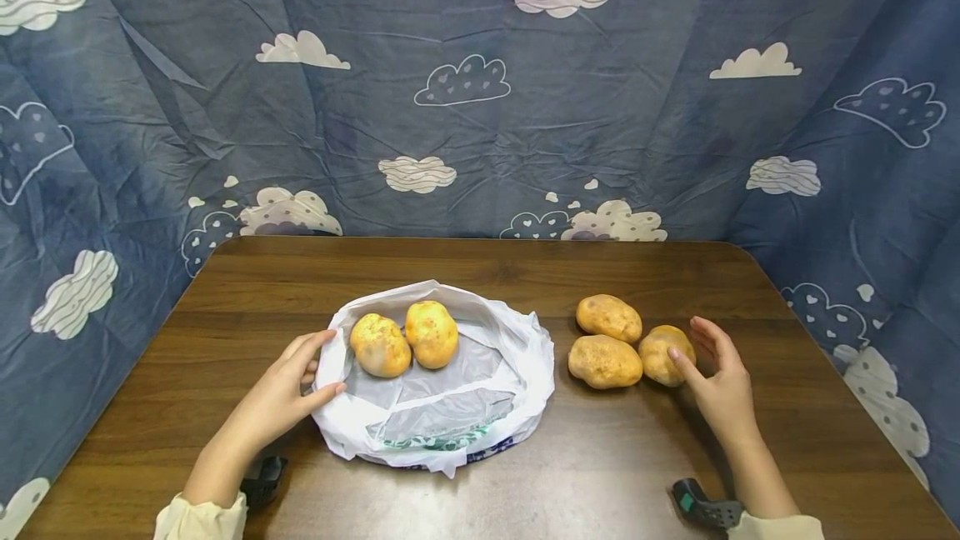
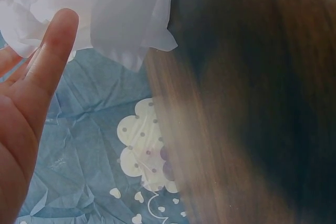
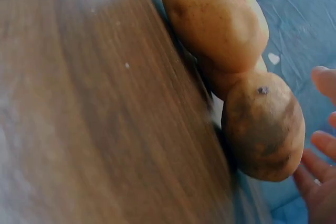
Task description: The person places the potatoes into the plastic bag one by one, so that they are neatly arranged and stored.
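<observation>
A white plastic bag point(image 1: 536, 365) lies with its mouth spread wide, and two yellowish potatoes point(image 1: 380, 346) sit inside on its left side. My left hand point(image 1: 288, 377) holds the bag's left rim; in the left wrist view the thumb point(image 2: 60, 35) lies across the white plastic, while the other fingertips are partly hidden. To the right of the bag, three potatoes point(image 1: 605, 362) are grouped on the table. My right hand point(image 1: 723, 386) is around the right side of the rightmost potato point(image 1: 662, 355), fingers spread and thumb over its edge. That potato point(image 3: 265, 129) still rests on the table.
The brown wooden table point(image 1: 600, 473) carries everything. Behind it and along both sides hangs a blue cloth point(image 1: 360, 140) with cloud prints. Dark wrist devices point(image 1: 705, 511) show near both cuffs. Green and dark printing point(image 1: 442, 440) marks the bag's near side.
</observation>
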Available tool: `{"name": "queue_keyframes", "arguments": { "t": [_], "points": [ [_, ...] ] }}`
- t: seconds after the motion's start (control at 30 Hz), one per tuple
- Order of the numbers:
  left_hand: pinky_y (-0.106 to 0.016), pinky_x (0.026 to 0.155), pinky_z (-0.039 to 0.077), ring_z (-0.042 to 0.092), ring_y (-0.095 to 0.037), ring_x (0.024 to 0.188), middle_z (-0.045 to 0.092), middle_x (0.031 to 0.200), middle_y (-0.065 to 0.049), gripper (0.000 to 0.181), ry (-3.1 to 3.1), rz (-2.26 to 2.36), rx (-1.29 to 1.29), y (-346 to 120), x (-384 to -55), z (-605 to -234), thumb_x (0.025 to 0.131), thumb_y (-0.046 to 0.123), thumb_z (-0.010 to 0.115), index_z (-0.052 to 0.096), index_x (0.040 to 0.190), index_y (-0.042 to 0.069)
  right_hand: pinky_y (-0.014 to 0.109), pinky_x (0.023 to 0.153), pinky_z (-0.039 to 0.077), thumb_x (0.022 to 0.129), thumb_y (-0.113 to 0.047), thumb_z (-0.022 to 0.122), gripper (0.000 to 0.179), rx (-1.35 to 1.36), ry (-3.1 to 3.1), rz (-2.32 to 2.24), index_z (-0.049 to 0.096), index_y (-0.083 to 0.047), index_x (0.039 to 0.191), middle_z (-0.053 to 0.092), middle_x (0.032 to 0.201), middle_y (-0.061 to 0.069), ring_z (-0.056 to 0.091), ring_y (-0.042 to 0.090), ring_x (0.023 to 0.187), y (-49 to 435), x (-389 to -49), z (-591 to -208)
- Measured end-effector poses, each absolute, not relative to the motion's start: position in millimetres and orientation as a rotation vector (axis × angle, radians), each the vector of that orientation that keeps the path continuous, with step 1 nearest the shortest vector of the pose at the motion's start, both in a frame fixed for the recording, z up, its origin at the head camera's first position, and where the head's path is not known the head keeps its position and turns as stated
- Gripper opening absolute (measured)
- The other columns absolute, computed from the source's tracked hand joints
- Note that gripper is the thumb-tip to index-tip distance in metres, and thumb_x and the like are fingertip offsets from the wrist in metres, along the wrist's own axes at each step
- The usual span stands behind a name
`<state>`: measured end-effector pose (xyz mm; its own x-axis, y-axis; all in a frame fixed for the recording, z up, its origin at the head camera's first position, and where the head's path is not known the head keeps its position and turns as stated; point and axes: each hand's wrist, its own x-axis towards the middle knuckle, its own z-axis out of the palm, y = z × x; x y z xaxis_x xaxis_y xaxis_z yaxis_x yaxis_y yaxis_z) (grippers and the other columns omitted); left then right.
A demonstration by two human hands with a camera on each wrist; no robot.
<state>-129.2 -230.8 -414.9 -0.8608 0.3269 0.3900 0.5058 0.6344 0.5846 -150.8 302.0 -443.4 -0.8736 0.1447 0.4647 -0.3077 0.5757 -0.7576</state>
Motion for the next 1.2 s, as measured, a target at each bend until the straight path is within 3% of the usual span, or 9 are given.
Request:
{"name": "queue_keyframes", "arguments": {
  "t": [0.2,0.4,0.6,0.83,0.97,1.07,1.2],
  "points": [
    [-0.031,0.068,0.053,0.055,-0.020,0.081,0.047,0.112,-0.019,0.064,-2.587,-1.047,-0.694,-230.0,-129.6,-416.1,0.069,-0.002,0.074,0.041,0.124,-0.008,0.005,0.088,0.031,0.086,-0.014,0.062,0.059,0.064,-2.446,1.297,0.031,0.001,0.134,0.038,0.129,0.025,0.038,0.041,0.114,309.2,-150.6,-450.2],
    [-0.032,0.068,0.053,0.056,-0.021,0.082,0.047,0.112,-0.019,0.064,-2.594,-1.043,-0.685,-230.2,-129.4,-415.8,0.069,-0.001,0.074,0.041,0.124,-0.007,0.000,0.080,0.031,0.088,-0.021,0.059,0.061,-0.007,-2.530,1.362,0.027,0.002,0.136,0.034,0.132,0.026,0.035,0.041,0.117,312.2,-150.7,-451.2],
    [-0.032,0.068,0.053,0.056,-0.021,0.081,0.047,0.112,-0.018,0.064,-2.600,-1.036,-0.685,-230.5,-130.3,-414.8,0.070,-0.001,0.074,0.042,0.124,-0.006,0.001,0.076,0.036,0.089,-0.025,0.057,0.062,-0.064,-2.565,1.413,0.027,0.005,0.135,0.034,0.131,0.027,0.043,0.023,0.110,313.8,-148.5,-453.8],
    [-0.033,0.068,0.053,0.055,-0.021,0.082,0.048,0.111,-0.018,0.063,-2.602,-1.030,-0.683,-230.4,-129.7,-413.8,0.070,0.000,0.074,0.042,0.124,-0.007,0.003,0.072,0.040,0.089,-0.023,0.058,0.058,-0.106,-2.551,1.424,0.032,0.003,0.133,0.036,0.131,0.024,0.048,0.020,0.107,312.5,-147.6,-452.5],
    [-0.032,0.068,0.053,0.055,-0.021,0.081,0.048,0.111,-0.018,0.064,-2.600,-1.030,-0.682,-230.6,-129.4,-414.2,0.070,0.000,0.074,0.042,0.124,-0.007,0.004,0.074,0.041,0.088,-0.021,0.060,0.056,-0.116,-2.511,1.463,0.035,0.004,0.132,0.038,0.130,0.024,0.047,0.001,0.100,312.2,-147.8,-453.2],
    [-0.032,0.068,0.053,0.054,-0.020,0.081,0.048,0.111,-0.018,0.064,-2.599,-1.025,-0.680,-231.2,-129.5,-415.0,0.069,0.000,0.075,0.042,0.124,-0.006,0.005,0.075,0.042,0.087,-0.021,0.060,0.056,-0.127,-2.476,1.509,0.036,0.004,0.131,0.038,0.129,0.024,0.046,-0.004,0.098,312.0,-148.4,-453.7],
    [-0.032,0.068,0.053,0.053,-0.019,0.081,0.048,0.110,-0.016,0.064,-2.601,-1.010,-0.680,-232.0,-129.9,-415.9,0.069,0.000,0.075,0.042,0.124,-0.005,0.006,0.075,0.043,0.086,-0.016,0.062,0.054,-0.128,-2.389,1.622,0.038,0.003,0.131,0.041,0.127,0.013,0.048,-0.007,0.094,311.8,-148.1,-455.3]
  ]
}}
